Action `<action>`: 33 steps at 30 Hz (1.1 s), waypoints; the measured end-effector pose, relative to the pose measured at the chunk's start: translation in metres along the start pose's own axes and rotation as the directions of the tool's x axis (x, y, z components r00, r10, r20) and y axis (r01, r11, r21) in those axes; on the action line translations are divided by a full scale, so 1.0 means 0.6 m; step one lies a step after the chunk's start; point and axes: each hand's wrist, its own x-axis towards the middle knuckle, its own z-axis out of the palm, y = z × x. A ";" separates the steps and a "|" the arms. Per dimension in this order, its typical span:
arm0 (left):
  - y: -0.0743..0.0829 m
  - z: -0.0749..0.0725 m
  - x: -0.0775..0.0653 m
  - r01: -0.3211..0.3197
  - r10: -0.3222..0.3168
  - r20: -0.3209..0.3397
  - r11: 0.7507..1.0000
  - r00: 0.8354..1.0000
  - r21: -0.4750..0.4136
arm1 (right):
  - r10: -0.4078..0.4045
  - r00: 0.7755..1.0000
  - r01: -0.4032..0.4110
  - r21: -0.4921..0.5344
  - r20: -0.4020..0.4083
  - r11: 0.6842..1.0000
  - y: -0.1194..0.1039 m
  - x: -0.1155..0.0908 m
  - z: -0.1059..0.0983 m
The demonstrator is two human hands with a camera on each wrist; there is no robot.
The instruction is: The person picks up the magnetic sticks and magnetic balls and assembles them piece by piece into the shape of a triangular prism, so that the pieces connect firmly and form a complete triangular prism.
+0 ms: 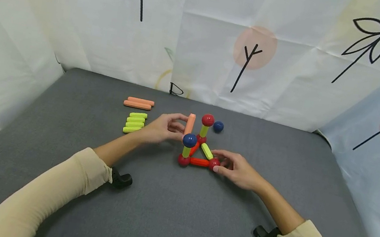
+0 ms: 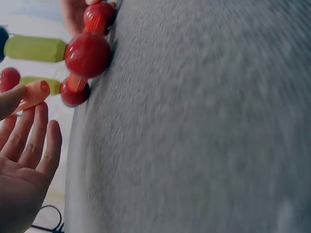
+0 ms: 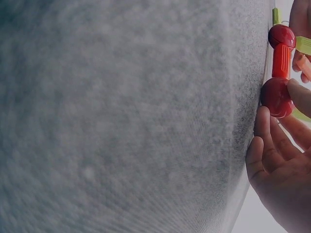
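A triangular frame of red balls and short rods lies on the table, with red rods (image 1: 200,162) on two sides and a yellow-green rod (image 1: 207,151) on the third. From two corners rise yellow-green uprights, the nearer topped by a blue ball (image 1: 189,140), the farther by a red ball (image 1: 207,120). My left hand (image 1: 165,128) pinches an orange rod (image 1: 190,122) between thumb and fingers, tilted up beside the frame's left side. At the right corner, my right hand (image 1: 239,171) holds a red corner ball (image 3: 277,97) between thumb and fingertips.
A loose blue ball (image 1: 218,127) lies behind the frame. To the left are two orange rods (image 1: 137,105) and several yellow-green rods (image 1: 136,120) in a row, partly behind my left hand. A patterned white cloth (image 1: 206,55) hangs along the grey table's (image 1: 175,214) back edge.
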 end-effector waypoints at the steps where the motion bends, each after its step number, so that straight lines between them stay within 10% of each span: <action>1: 0.000 0.004 0.003 -0.006 0.006 0.013 1.000 1.000 0.004 | 0.000 1.000 0.000 0.000 -0.001 1.000 0.000 0.000 0.000; 21: -0.004 0.036 0.021 0.139 -0.141 0.063 0.990 0.988 0.031 | -0.006 1.000 0.006 0.009 0.000 1.000 -0.002 -0.002 0.000; 33: -0.003 0.031 0.015 0.126 -0.125 0.087 0.992 0.988 0.003 | -0.013 1.000 0.013 0.015 -0.001 1.000 0.000 -0.002 0.001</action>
